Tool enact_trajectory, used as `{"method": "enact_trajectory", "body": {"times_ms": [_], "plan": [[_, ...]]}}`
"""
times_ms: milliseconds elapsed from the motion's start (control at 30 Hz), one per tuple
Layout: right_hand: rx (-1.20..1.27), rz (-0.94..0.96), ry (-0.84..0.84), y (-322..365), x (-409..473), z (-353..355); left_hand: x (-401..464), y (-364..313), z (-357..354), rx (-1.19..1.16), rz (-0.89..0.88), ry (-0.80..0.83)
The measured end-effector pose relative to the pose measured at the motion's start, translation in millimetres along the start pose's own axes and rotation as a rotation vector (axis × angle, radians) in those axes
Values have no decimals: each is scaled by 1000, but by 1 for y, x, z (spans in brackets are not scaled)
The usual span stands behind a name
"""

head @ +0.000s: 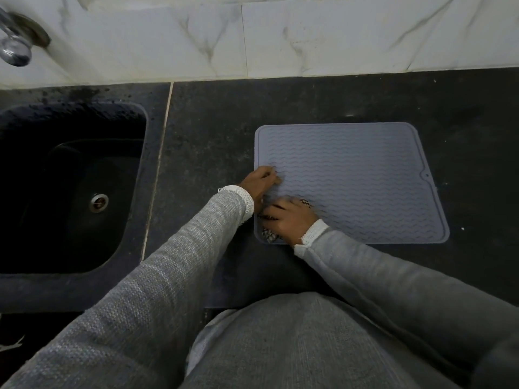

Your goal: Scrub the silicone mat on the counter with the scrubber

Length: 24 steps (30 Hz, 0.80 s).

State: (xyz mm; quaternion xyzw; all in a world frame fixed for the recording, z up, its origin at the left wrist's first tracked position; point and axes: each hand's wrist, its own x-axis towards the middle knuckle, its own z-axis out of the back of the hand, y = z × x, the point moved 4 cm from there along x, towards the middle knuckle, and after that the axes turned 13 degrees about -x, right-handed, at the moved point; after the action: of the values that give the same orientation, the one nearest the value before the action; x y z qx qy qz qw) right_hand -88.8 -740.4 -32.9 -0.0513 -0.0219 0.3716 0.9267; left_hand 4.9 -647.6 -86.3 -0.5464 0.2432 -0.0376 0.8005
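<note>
While the grey silicone mat lies flat on the dark stone desk, to the right of the sink, both hands work at its near left corner. It is rectangular with rounded corners, a raised rim and wavy ridges across its face, and a small tab with a hole sits on its right edge. The right hand is curled down over the scrubber, a dark, mesh-looking pad that peeks out beneath the palm at the mat's near left corner and again just beyond the knuckles; its grip is closed on the pad and presses it onto the mat. This hand is blurred, so the single fingers cannot be told apart. The left hand rests on the mat's left edge just beyond the right hand, fingers bent with the tips on the ridges, holding nothing. Both arms wear grey knitted sleeves with pale cuffs. A black sink with a metal drain is set into the desk on the left, well apart from the mat. Behind runs a white marbled tile wall, with a chrome tap at its upper left.
</note>
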Motion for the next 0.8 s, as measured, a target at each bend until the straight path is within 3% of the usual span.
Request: {"method": "enact_trajectory", "body": {"times_ms": [100,167,333,433,567,733,800], "plan": [[42,65,-23,-13,-16,-3,-5,0,0,-303,130,-59],[11,83,-51,-28,-31,-6,-4,-1,-1,-414,156,-54],[30,39,66,-42,-37,-7,-3,-1,-3,-562,235,-36],[69,78,-25,-27,-17,1,-3,-4,-2,-389,144,-87],[24,172,-45,2,-7,2,-2,-4,2,391,-35,98],[47,216,-117,-37,-41,-7,-3,-5,1,499,-145,136],[45,193,-57,-46,-50,-9,-6,-8,2,277,-94,51]]}}
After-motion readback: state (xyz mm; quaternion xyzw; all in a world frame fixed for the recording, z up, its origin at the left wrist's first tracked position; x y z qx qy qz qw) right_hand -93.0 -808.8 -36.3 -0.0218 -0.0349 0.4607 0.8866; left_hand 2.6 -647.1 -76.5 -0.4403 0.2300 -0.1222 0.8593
